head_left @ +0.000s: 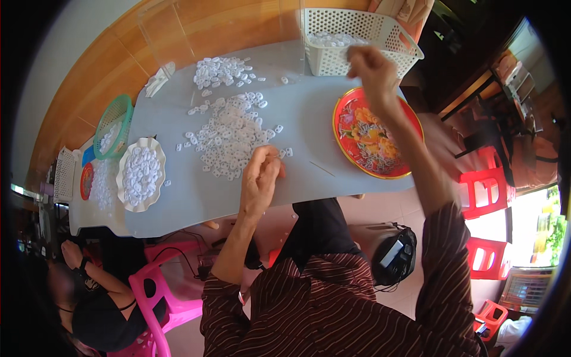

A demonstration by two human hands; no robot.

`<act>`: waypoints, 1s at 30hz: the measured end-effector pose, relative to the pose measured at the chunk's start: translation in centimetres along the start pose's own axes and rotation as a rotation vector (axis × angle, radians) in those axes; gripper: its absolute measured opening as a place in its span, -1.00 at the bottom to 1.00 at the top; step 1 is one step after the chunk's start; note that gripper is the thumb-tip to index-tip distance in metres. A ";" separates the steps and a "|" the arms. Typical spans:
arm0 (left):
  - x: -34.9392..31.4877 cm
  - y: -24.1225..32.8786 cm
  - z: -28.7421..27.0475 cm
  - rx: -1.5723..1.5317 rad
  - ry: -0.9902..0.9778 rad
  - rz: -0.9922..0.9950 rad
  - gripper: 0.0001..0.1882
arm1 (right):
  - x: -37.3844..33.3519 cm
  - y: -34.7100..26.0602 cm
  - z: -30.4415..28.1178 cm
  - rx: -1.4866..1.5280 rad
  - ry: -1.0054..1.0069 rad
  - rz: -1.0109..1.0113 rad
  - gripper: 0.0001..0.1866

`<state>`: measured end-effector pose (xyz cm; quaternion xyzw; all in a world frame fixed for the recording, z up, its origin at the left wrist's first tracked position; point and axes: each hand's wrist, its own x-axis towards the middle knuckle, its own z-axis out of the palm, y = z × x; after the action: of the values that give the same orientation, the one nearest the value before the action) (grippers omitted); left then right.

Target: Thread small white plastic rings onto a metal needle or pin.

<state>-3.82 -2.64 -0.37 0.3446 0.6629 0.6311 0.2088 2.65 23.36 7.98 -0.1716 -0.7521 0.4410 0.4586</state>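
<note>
My left hand (260, 181) is at the near edge of a loose pile of small white plastic pieces (229, 137) on the grey table. Its fingers are curled together, and whatever they hold is hidden. My right hand (373, 71) is raised at the front of a white perforated basket (327, 62), which contains more white pieces. Motion smears its fingers, so their grip is unclear. Below my right forearm lies a round red tray (344, 143) with a gold rim and a flower pattern. Small silvery metal bits (380, 163) are scattered in it.
A second heap of white pieces (217, 71) lies farther back. At left are a scalloped white dish (124, 196), a green basket (124, 104) and a thin stick (322, 169) lies near the tray. Another person (113, 291) sits lower left, by a pink chair (172, 309).
</note>
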 end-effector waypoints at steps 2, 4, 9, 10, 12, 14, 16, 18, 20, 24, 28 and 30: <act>0.6 0.2 0.6 -0.134 0.024 -0.029 -0.85 | 4.6 2.3 -3.1 -0.072 0.114 -0.027 -0.86; 0.7 -0.2 0.9 -0.263 0.064 -0.078 -0.85 | 6.2 4.1 -4.5 -0.410 0.172 -0.089 -0.86; 0.3 -0.9 -0.2 -0.373 0.104 -0.061 -0.84 | 0.3 2.5 2.7 -0.285 -0.281 -0.121 -0.89; 0.3 -0.8 -0.2 -0.377 0.096 -0.065 -0.84 | -1.5 1.9 3.9 -0.269 -0.458 -0.178 -0.90; 0.6 -1.0 0.2 -0.379 0.070 -0.050 -0.84 | -3.7 2.2 5.9 -0.206 -0.716 -0.280 -0.87; 0.6 -1.0 0.3 -0.366 0.060 -0.035 -0.85 | -4.6 2.7 7.4 -0.278 -0.769 -0.276 -0.86; 0.6 -0.6 0.3 -0.355 0.048 -0.019 -0.85 | -4.7 2.5 7.8 -0.368 -0.853 -0.210 -0.88; 0.6 0.3 0.3 -0.254 0.025 -0.086 -0.85 | -4.4 2.5 8.1 -0.400 -0.882 -0.177 -0.90; 0.4 -0.1 0.2 -0.234 0.021 -0.056 -0.83 | -4.5 2.4 8.6 -0.427 -0.914 -0.149 -0.90; 0.4 0.3 0.3 -0.177 0.002 -0.022 -0.82 | -4.7 1.7 8.3 -0.463 -0.913 -0.172 -0.90; 0.4 0.2 0.5 -0.141 -0.006 0.002 -0.83 | -5.4 1.6 7.7 -0.365 -0.876 -0.132 -0.90; 0.4 0.1 0.6 -0.107 0.011 0.020 -0.85 | -6.2 1.5 7.1 -0.257 -0.781 -0.107 -0.89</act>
<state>-3.62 -1.90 -0.27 0.3361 0.6260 0.6695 0.2166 -0.34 16.45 2.03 -0.0080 -0.9264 0.3510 0.1359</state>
